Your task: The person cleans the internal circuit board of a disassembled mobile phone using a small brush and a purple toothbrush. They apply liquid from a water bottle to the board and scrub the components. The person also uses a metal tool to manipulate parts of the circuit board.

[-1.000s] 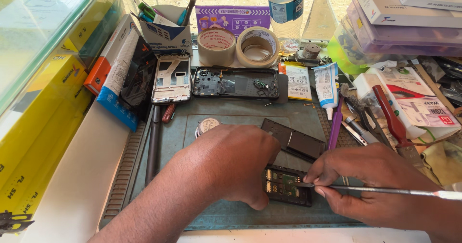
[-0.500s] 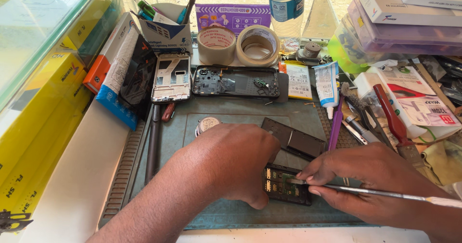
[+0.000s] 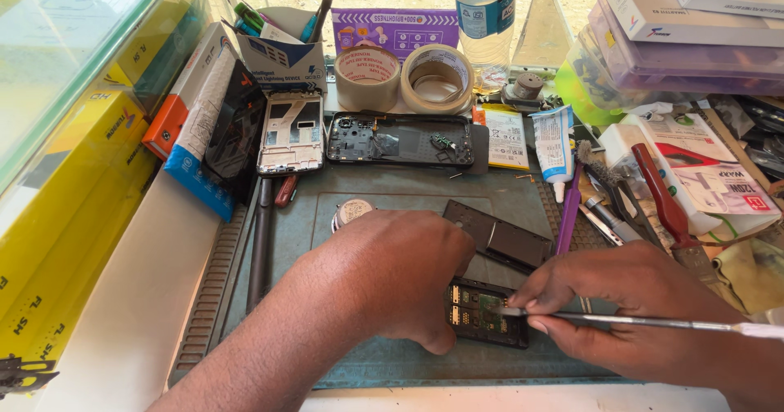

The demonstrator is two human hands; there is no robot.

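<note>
Barely anything had shifted over the last second: the thin metal tool [image 3: 653, 323] had tilted slightly so its far end sat a bit higher at the right edge of the frame, and both hands had stayed put over the little board.

So the left hand [image 3: 392, 277] was curled palm-down over the left end of the small circuit board [image 3: 487, 312], fingers folded, pinning it flat on the grey-green work mat [image 3: 392, 187] in the lower middle of the frame. The right hand [image 3: 629, 306] was closed on the metal tool in a pen-like pinch, with the tip touching the board's top face near its right side. I couldn't tell exactly which part the tip was on, too small.

My read: this was the probing or prying step on the board, with the phone already stripped down. The dark phone back shell [image 3: 400, 140] lay open further up the mat, a silvery mid-frame [image 3: 291, 133] sat to its left, and a dark flat panel [image 3: 500, 235] lay just above the board.

Next move probably needed a steady, light push with the tip while the left hand kept the board from sliding. A slip could scrape the tiny parts. The two tape rolls [image 3: 404, 77] and a glue tube [image 3: 555, 144] sat in the upper middle.
</note>
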